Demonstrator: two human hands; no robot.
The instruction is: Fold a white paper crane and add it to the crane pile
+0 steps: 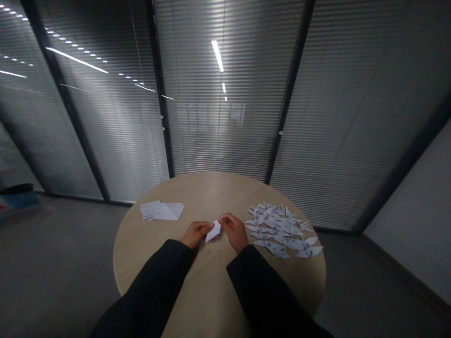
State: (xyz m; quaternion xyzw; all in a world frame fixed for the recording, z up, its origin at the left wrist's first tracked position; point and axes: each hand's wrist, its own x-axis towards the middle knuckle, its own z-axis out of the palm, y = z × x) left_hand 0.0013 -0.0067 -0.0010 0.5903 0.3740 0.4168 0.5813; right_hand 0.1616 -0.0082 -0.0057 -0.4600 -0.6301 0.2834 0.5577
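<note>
The left hand (195,234) and right hand (236,232) pinch a small folded white paper piece (213,231), partly covered, its creases indistinct.

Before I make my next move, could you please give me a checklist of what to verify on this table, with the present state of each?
1. Left hand holding the small white paper: ok.
2. Right hand holding the same paper: ok.
3. Loose sheets squared into a neat stack: not ok, edges are spread.
4. Folded pieces resting on the round table: ok, on its right side.
5. Creases sharp: cannot tell, too small.
</note>
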